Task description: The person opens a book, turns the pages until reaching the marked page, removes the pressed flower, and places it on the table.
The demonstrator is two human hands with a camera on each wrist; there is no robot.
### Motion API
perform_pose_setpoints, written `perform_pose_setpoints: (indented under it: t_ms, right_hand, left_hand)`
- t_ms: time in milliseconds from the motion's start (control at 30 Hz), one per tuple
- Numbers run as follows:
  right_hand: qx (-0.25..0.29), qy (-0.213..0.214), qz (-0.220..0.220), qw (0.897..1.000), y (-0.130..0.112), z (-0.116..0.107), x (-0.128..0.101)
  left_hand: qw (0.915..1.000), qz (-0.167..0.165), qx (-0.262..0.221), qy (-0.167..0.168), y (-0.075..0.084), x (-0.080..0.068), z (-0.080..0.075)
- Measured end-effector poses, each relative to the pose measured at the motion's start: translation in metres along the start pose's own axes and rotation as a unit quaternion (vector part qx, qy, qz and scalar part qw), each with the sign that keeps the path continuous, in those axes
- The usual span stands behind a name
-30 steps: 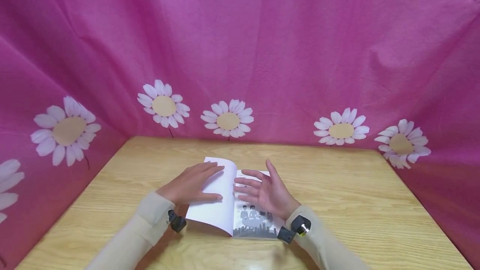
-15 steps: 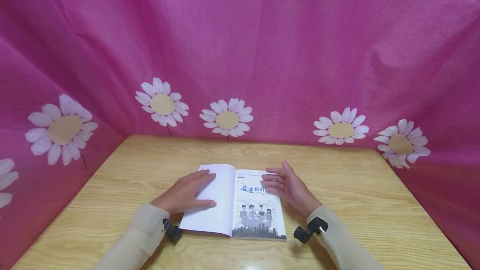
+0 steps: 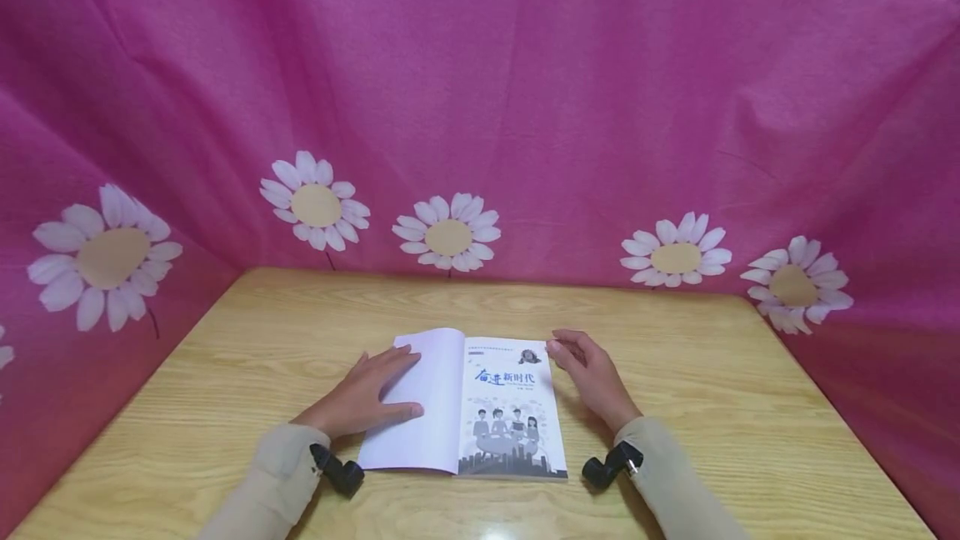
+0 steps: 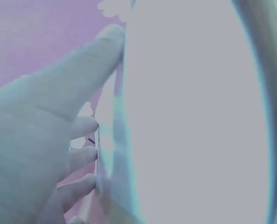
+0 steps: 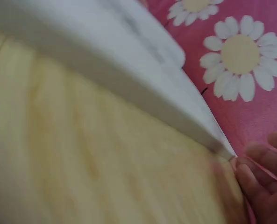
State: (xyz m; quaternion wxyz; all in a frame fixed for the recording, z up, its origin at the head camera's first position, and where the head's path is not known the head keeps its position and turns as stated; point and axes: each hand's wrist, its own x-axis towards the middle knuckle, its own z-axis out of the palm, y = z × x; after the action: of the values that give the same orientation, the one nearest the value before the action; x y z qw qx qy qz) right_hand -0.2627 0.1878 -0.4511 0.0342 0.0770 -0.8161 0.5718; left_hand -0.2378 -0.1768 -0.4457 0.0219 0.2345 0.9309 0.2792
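Observation:
An open book (image 3: 512,407) lies in front of me, its left leaf (image 3: 423,407) blank white. Blue characters and a grey drawing of people above a skyline cover the right page. My left hand (image 3: 356,397) rests on the blank leaf near its outer edge, fingers spread and thumb apart. In the left wrist view the thumb (image 4: 94,58) lies against the white leaf (image 4: 199,112). My right hand (image 3: 592,373) is at the book's far right corner, fingers loosely bent. Its fingertips (image 5: 245,173) are right at that corner in the right wrist view.
The book lies on a wooden table (image 3: 712,407). A pink cloth (image 3: 525,107) with daisies hangs behind and beside the table. Small black devices (image 3: 337,471) are worn on both wrists over beige sleeves (image 3: 262,482).
My right hand has moved off the right page, out to the far right corner, uncovering the print. The left leaf has flattened under my left hand, which has shifted slightly left.

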Motion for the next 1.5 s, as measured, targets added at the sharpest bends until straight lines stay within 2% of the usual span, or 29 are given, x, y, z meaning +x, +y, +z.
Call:
perform_pose_setpoints:
  t_ms: [100,267,333,400,533,767,900,1033,1200,1500]
  right_hand:
    - [-0.051,-0.002,-0.024,0.998,-0.008,0.001,-0.006]
    - [-0.103,-0.019,-0.059,0.993,-0.003,0.001,-0.009]
    - [-0.137,-0.024,-0.075,0.987,0.009,0.002,-0.007]
    - [-0.172,-0.036,-0.089,0.98,0.01,0.003,-0.008]
    - [-0.21,-0.058,-0.104,0.971,0.01,0.005,-0.008]
    - [-0.242,-0.07,-0.089,0.964,0.01,0.007,-0.008]
    - [-0.27,-0.076,-0.098,0.955,0.009,0.006,-0.007]
    - [-0.282,-0.078,-0.102,0.951,0.009,0.005,-0.007]
    - [-0.288,-0.078,-0.104,0.949,0.012,0.004,-0.006]
    - [-0.264,-0.069,-0.122,0.954,0.015,0.003,-0.006]
  left_hand:
    - [1.0,0.004,0.001,0.007,-0.002,0.0,0.002]
    - [0.9995,0.013,0.007,0.028,-0.007,-0.002,0.009]
    - [0.9991,0.016,0.008,0.038,-0.009,-0.004,0.012]
    - [0.9987,0.018,0.012,0.046,-0.01,-0.007,0.014]
    - [0.9983,0.013,0.021,0.053,-0.01,-0.01,0.013]
    - [0.9983,0.016,0.022,0.051,-0.008,-0.009,0.01]
    - [0.9979,0.021,0.027,0.056,-0.009,-0.007,0.011]
    - [0.9977,0.022,0.029,0.057,-0.009,-0.006,0.012]
    - [0.9977,0.023,0.03,0.056,-0.008,-0.004,0.013]
    - [0.9979,0.024,0.028,0.054,-0.009,-0.001,0.015]
